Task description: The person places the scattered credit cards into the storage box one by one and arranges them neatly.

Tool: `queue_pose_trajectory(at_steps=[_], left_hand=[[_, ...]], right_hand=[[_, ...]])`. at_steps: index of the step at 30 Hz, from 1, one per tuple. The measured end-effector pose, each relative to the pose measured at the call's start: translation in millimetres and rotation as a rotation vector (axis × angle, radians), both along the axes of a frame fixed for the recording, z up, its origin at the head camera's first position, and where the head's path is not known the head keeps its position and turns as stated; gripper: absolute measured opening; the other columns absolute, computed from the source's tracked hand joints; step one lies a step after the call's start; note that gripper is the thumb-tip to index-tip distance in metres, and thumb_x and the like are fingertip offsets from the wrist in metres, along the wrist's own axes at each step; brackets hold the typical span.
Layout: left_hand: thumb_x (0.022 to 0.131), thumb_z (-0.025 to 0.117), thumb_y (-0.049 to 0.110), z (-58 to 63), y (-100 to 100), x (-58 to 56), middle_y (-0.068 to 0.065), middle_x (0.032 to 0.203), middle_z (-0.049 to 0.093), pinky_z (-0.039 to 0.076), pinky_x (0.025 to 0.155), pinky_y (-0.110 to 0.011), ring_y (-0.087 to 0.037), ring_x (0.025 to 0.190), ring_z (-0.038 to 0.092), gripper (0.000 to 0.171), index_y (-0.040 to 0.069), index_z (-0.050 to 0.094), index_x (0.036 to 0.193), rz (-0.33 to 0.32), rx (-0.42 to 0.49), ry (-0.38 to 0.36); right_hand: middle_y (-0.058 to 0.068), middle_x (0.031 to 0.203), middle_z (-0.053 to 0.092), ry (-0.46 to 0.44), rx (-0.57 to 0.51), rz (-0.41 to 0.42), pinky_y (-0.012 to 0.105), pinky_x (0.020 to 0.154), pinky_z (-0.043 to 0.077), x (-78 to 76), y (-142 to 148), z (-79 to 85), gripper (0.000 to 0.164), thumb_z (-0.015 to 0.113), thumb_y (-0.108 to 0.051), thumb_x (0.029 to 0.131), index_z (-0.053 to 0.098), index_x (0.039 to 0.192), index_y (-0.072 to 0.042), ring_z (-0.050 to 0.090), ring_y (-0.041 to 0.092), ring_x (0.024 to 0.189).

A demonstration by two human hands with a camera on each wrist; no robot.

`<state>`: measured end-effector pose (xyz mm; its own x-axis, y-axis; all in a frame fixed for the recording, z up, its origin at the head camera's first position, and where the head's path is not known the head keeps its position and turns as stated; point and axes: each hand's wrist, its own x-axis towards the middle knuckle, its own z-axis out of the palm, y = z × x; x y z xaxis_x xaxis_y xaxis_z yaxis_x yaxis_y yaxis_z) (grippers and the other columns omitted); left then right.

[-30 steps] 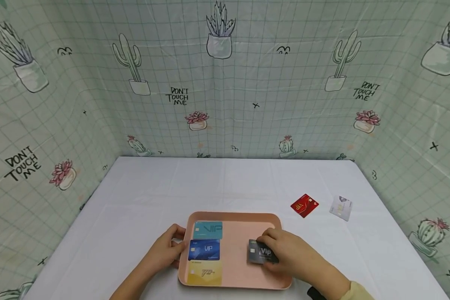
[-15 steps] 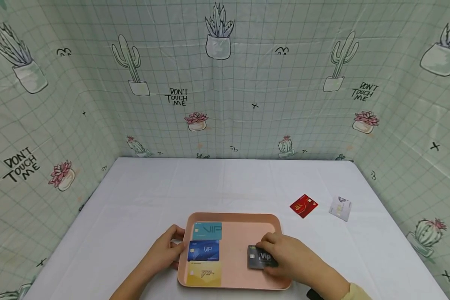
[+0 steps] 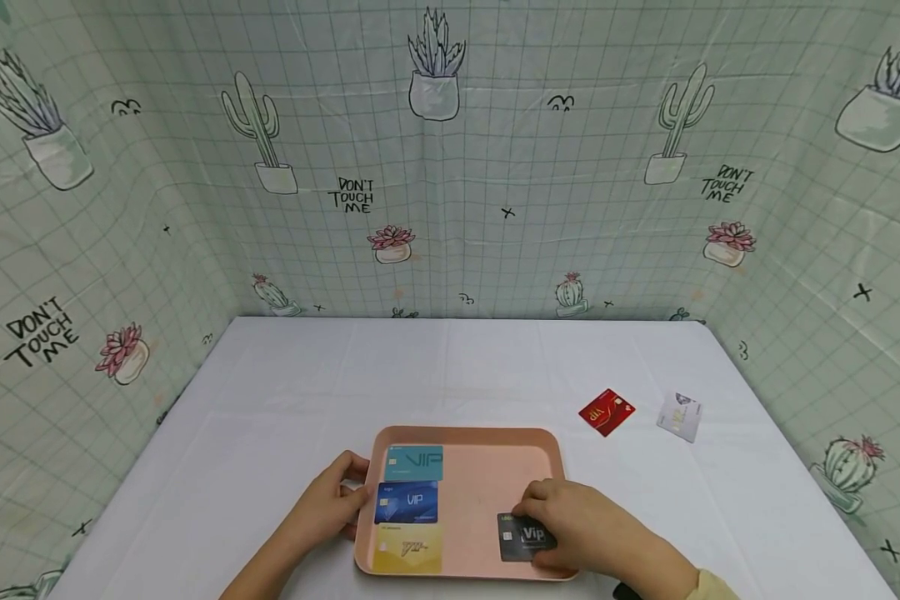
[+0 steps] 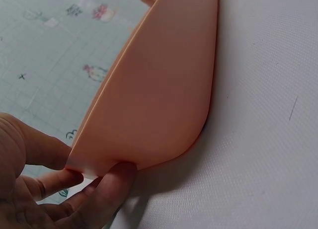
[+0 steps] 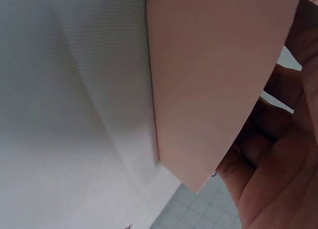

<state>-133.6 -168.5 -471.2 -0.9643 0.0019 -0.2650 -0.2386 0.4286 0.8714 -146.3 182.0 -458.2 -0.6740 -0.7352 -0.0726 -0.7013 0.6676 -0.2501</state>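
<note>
The left hand [image 3: 328,502] grips the left edge of the pink tray [image 3: 471,487] on the bench [image 3: 292,375]; along that tray edge, from far corner to near corner, lie the teal card [image 3: 414,462], blue card [image 3: 407,502] and yellow card [image 3: 407,550]. At the tray's near right corner, the right hand [image 3: 581,529] pinches the black card [image 3: 517,537]. The red card [image 3: 607,412] and white card [image 3: 679,417] lie toward the bench's right edge.

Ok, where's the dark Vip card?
In the head view, the dark Vip card is in the near right part of the pink tray, held by the right hand, across from the yellow card.
</note>
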Motion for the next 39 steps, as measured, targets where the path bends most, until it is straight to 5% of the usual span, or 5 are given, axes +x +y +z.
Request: queue_pose_trajectory(at_steps=[39], left_hand=[[0.097,0.061,0.0,1.6,1.2,1.4,-0.015,0.117,0.062,0.06,0.051,-0.038,-0.02,0.074,0.062,0.028,0.001,0.056,0.124,0.002,0.019,-0.008]], right_hand=[[-0.014,0.1,0.062,-0.033,-0.023,0.063,0.021,0.077,0.058,3.7,2.9,-4.9,0.036,0.087,-0.033,0.081,0.073,0.112,-0.024,0.054,-0.002,0.084]])
